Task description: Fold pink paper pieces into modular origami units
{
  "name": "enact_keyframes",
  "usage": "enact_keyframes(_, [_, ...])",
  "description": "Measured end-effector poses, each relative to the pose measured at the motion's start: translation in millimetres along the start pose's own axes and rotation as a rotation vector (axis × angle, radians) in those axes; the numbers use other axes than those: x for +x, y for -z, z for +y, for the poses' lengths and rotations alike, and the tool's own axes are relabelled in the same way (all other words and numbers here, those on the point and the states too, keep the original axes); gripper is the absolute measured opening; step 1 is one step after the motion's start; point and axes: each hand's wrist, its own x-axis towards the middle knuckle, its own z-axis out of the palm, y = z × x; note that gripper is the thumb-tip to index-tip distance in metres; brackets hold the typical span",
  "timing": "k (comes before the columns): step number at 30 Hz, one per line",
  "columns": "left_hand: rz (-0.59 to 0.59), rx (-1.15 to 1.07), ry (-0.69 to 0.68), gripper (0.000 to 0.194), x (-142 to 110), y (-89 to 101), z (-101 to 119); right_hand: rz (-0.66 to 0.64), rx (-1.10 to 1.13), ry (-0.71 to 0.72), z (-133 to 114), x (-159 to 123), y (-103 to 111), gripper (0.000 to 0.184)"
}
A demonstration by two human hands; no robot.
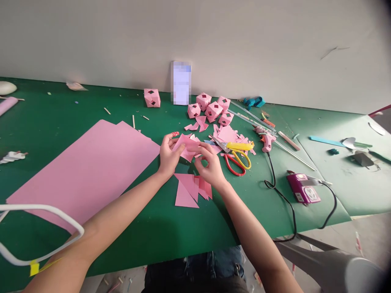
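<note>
My left hand (170, 154) pinches a folded piece of pink paper (188, 147) above the green table. From the other side, my right hand (210, 165) grips the same paper's edge between thumb and fingers. Just below lie cut pink paper pieces (185, 194), some of them triangles. Beyond my hands, several folded pink paper shapes with diamond holes (214, 110) sit in a cluster, and one more (152, 98) stands apart to the left. Red-and-yellow-handled scissors (236, 162) and a yellow cutter (240, 146) rest right of my right hand, near pink scraps (227, 133).
Large pink sheets (88, 171) cover the table's left side. A phone (181, 83) leans on the wall. At the right are a pink glue gun (267, 140) with a black cord, clear glue sticks (295, 156) and a purple power socket (304, 188). A white frame (76, 219) crosses the lower left.
</note>
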Motion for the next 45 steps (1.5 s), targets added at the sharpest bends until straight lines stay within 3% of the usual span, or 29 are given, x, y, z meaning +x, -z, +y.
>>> enact_keyframes(8, [-0.031, 0.028, 0.003, 0.042, -0.6, -0.2, -2.2, -0.033, -0.427, 0.154, 10.1, -2.2, 1.5, 0.039])
enact_keyframes(12, [-0.038, 0.041, -0.002, 0.039, -1.3, -0.3, -1.2, -0.011, -0.466, 0.174, 12.1, -1.7, 4.1, 0.029])
enact_keyframes(18, [-0.107, 0.078, -0.018, 0.027, -7.3, -3.1, 12.9, 0.098, -0.403, 0.130, 14.3, 0.0, 4.3, 0.013])
enact_keyframes(27, [-0.352, 0.028, -0.028, 0.048, -16.8, -2.1, 21.9, 0.307, -0.144, -0.067, 14.6, 5.5, 5.0, 0.023])
enact_keyframes(31, [-0.404, 0.047, -0.066, 0.048, -19.7, -1.0, 18.7, 0.287, -0.029, -0.157, 13.3, 8.2, 9.4, 0.038])
enact_keyframes(36, [-0.403, 0.087, -0.075, 0.056, -19.7, -1.9, 15.7, 0.201, 0.101, -0.188, 10.7, 10.4, 13.4, 0.034])
enact_keyframes(45, [-0.379, 0.162, -0.061, 0.059, -15.9, -2.5, 9.9, 0.215, 0.314, -0.284, 13.7, 11.9, 13.2, 0.038])
